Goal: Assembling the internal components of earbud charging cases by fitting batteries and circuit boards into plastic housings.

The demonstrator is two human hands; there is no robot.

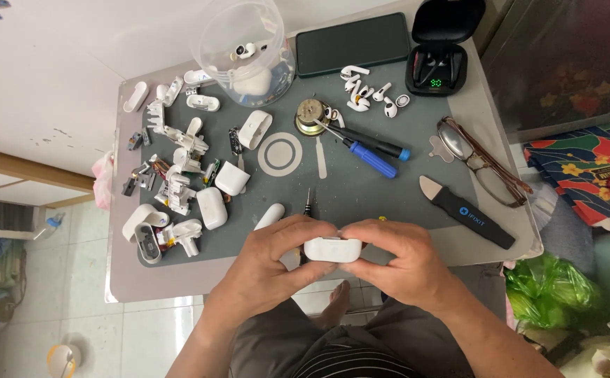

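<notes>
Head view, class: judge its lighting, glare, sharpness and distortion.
Head view: even, soft light with faint shadows; mild glare on the clear plastic tub; the white earbud case between left hand and right hand is sharp; edges bend slightly from wide-angle distortion.

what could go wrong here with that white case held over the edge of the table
1. Both the left hand and right hand grip the white earbud case past the table edge, above the floor; a slip could drop it.
2. The small black screwdriver lies just beyond the fingers and could get knocked off.
</notes>
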